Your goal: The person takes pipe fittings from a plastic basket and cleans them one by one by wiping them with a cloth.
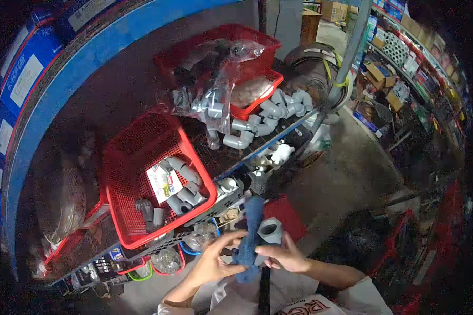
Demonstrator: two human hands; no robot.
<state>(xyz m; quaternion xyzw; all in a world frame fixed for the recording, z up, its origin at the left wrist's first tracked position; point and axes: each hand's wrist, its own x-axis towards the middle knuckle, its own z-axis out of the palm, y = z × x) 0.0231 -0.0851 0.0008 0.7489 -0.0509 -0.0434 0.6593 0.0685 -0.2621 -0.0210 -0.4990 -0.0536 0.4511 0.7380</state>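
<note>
In front of my chest, my left hand (213, 264) has its fingers curled around a blue cloth (253, 226), part of which sticks up above the fingers. Beside it, my right hand (286, 256) grips a grey plastic pipe fitting (270, 229) whose round opening faces up. The cloth lies against the fitting's left side, and my right fingertips touch it too. The fitting's lower part is hidden by cloth and fingers. Ahead and to the left, a red plastic basket (136, 149) holds several grey pipe fittings (186, 170) and a printed label (164, 182).
More grey elbow fittings (240, 139) lie on the shelf beside a smaller red basket (275, 79) and clear plastic bags (223, 68). Small bins with bagged parts (167, 261) hang below. A metal post (349, 58) stands right of the shelf; blue boxes (29, 79) line the left.
</note>
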